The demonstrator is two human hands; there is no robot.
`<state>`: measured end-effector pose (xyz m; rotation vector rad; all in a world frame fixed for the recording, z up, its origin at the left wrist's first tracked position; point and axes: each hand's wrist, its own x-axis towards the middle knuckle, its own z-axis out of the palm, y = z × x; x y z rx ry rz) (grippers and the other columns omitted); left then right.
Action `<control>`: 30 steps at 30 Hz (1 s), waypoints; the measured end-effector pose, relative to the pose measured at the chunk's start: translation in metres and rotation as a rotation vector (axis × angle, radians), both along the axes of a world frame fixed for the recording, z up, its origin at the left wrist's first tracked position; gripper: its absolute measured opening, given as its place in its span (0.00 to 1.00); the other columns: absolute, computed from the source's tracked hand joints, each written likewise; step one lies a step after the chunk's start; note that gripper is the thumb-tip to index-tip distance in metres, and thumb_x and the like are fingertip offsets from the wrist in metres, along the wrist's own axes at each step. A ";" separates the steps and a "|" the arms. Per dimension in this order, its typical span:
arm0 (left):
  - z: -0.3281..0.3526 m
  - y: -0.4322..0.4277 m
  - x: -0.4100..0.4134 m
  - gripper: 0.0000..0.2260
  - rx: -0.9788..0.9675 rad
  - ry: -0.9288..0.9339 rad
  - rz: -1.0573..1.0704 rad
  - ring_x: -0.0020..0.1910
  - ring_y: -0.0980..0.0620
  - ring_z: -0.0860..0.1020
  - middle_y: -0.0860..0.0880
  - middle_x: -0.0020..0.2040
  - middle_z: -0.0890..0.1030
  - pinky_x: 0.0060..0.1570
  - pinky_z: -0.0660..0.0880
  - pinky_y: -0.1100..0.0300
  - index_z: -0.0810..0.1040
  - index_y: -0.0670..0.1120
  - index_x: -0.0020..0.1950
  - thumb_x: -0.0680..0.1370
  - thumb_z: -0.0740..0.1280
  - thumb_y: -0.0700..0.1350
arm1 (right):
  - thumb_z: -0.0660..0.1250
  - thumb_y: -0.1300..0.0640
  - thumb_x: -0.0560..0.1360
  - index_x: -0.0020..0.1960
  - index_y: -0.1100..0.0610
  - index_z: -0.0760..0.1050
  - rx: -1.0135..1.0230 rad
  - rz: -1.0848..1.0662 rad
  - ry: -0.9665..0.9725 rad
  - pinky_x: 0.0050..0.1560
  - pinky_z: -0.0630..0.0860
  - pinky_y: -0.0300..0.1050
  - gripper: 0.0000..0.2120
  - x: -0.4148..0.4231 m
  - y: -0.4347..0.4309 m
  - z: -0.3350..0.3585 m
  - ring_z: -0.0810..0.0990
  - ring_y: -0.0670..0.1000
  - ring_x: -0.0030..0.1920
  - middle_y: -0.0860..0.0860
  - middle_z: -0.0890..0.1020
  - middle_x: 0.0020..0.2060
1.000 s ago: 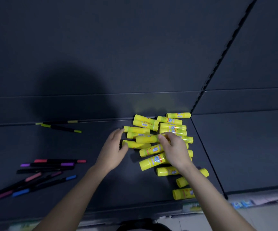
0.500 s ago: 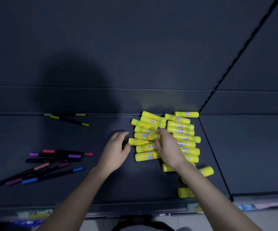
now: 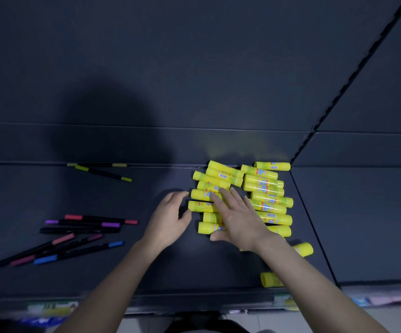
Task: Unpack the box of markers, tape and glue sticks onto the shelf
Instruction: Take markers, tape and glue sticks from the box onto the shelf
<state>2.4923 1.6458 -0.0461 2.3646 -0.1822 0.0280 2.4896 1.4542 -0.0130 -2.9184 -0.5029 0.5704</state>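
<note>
Seemingly tidying, the slack left hand [image 3: 168, 218] nudges and the flat right hand [image 3: 241, 221] presses yellow plastic glue sticks [image 3: 265, 186] piled rightward on the dark shelf [image 3: 122, 272]; near strays [image 3: 270, 280] need gathering next.

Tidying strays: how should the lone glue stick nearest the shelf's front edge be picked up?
Pinch the glue stick across its barrel from above, thumb at the near side: it lies on its side, apart from the pile, with bare shelf along both long sides.
</note>
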 end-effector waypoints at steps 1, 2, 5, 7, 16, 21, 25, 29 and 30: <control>0.001 0.000 -0.001 0.20 0.005 -0.002 -0.001 0.65 0.51 0.71 0.48 0.66 0.72 0.62 0.66 0.63 0.70 0.43 0.69 0.76 0.65 0.41 | 0.66 0.39 0.72 0.78 0.48 0.39 0.005 -0.005 0.004 0.75 0.42 0.57 0.47 0.000 0.000 0.000 0.36 0.54 0.76 0.50 0.40 0.77; 0.002 0.001 -0.002 0.20 0.011 -0.002 -0.003 0.65 0.51 0.71 0.48 0.66 0.72 0.62 0.65 0.63 0.70 0.43 0.69 0.76 0.66 0.41 | 0.67 0.38 0.72 0.78 0.48 0.39 0.007 -0.009 0.009 0.75 0.42 0.58 0.47 0.000 0.000 0.000 0.35 0.54 0.76 0.50 0.40 0.77; 0.007 0.005 -0.008 0.19 0.016 -0.020 -0.002 0.64 0.52 0.71 0.48 0.64 0.73 0.60 0.64 0.67 0.72 0.43 0.67 0.76 0.66 0.41 | 0.66 0.37 0.71 0.78 0.47 0.39 0.004 -0.034 0.011 0.75 0.41 0.59 0.47 -0.002 0.000 0.001 0.35 0.55 0.76 0.50 0.40 0.77; 0.009 0.009 -0.011 0.18 0.015 -0.041 0.020 0.63 0.52 0.72 0.49 0.62 0.74 0.59 0.62 0.69 0.74 0.42 0.65 0.75 0.67 0.41 | 0.58 0.31 0.71 0.77 0.47 0.37 -0.044 -0.024 -0.006 0.74 0.41 0.61 0.46 -0.006 0.000 -0.001 0.34 0.55 0.76 0.51 0.39 0.77; 0.025 0.037 -0.029 0.16 0.024 -0.033 0.108 0.64 0.57 0.69 0.52 0.64 0.72 0.59 0.57 0.75 0.74 0.44 0.65 0.77 0.66 0.42 | 0.21 0.22 0.53 0.76 0.46 0.34 -0.051 0.018 -0.077 0.72 0.38 0.64 0.56 -0.007 0.017 0.002 0.33 0.56 0.76 0.53 0.37 0.77; 0.038 0.052 -0.049 0.15 0.033 -0.076 0.194 0.58 0.59 0.70 0.51 0.60 0.74 0.54 0.53 0.85 0.76 0.42 0.63 0.76 0.67 0.41 | 0.58 0.43 0.79 0.74 0.56 0.61 0.237 0.014 -0.055 0.71 0.59 0.48 0.28 -0.005 0.041 0.036 0.56 0.55 0.75 0.57 0.60 0.74; 0.057 0.065 -0.081 0.13 -0.021 -0.076 0.369 0.52 0.59 0.74 0.52 0.55 0.79 0.53 0.63 0.78 0.79 0.43 0.59 0.75 0.68 0.41 | 0.65 0.52 0.78 0.66 0.58 0.73 0.491 0.042 -0.088 0.53 0.68 0.36 0.19 -0.014 0.061 0.046 0.78 0.51 0.57 0.54 0.80 0.59; 0.069 0.075 -0.137 0.16 -0.107 -0.020 0.604 0.49 0.57 0.79 0.53 0.49 0.81 0.53 0.72 0.67 0.81 0.43 0.55 0.71 0.65 0.48 | 0.68 0.57 0.76 0.60 0.58 0.78 0.673 0.129 0.002 0.46 0.66 0.24 0.13 -0.037 0.092 0.046 0.77 0.41 0.45 0.50 0.83 0.50; 0.069 0.078 -0.153 0.17 -0.108 -0.009 0.661 0.49 0.58 0.79 0.54 0.50 0.81 0.53 0.72 0.68 0.81 0.44 0.54 0.70 0.64 0.49 | 0.68 0.58 0.76 0.59 0.58 0.79 0.690 0.177 0.004 0.45 0.66 0.23 0.12 -0.043 0.101 0.044 0.78 0.41 0.44 0.50 0.84 0.49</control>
